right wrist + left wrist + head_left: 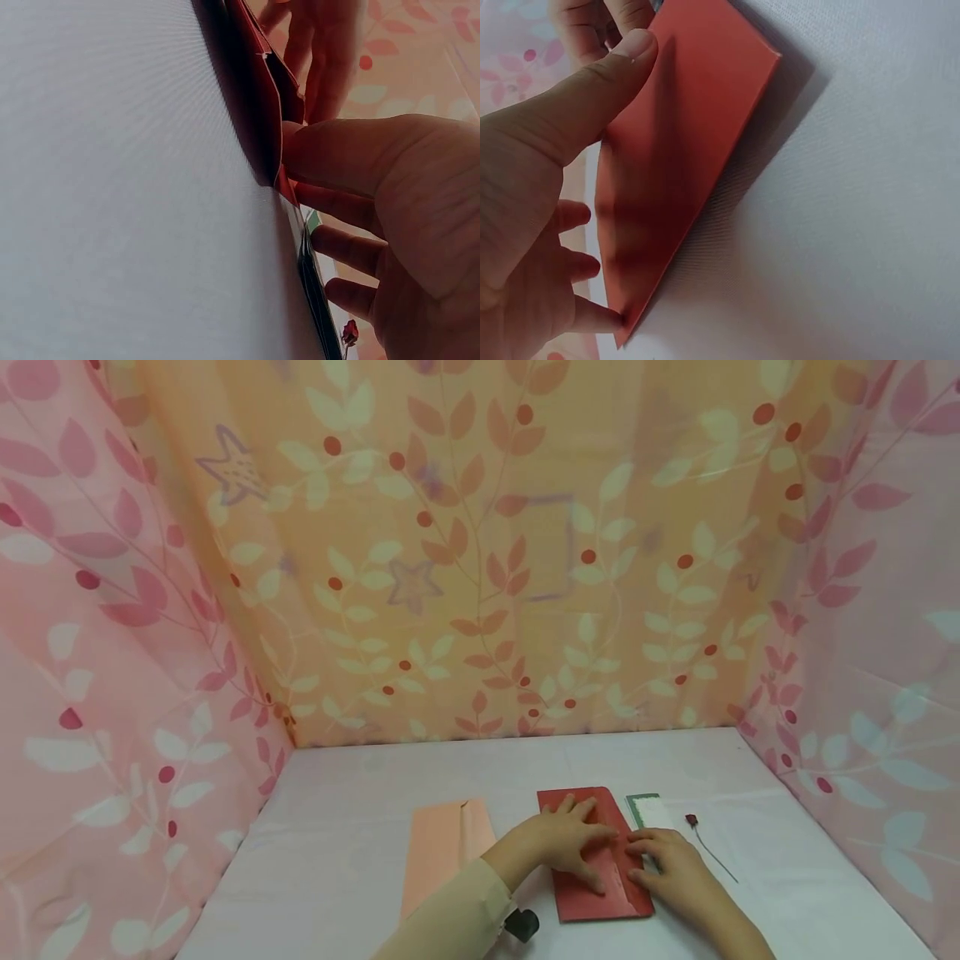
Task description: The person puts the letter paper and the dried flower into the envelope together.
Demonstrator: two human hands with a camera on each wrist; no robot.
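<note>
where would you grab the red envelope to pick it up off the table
Probably by the long right edge of the flat red paper envelope, coming in from the right. It lies flat on the white table, but the right hand has its thumb at that edge, where the flap seems slightly raised, while the left hand presses on top.

Fabric-draped tabletop (pixel 787 877) craft booth

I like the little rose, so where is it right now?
In the head view the little rose lies on the white table, right of the green-edged card and just beyond the right hand.
</note>
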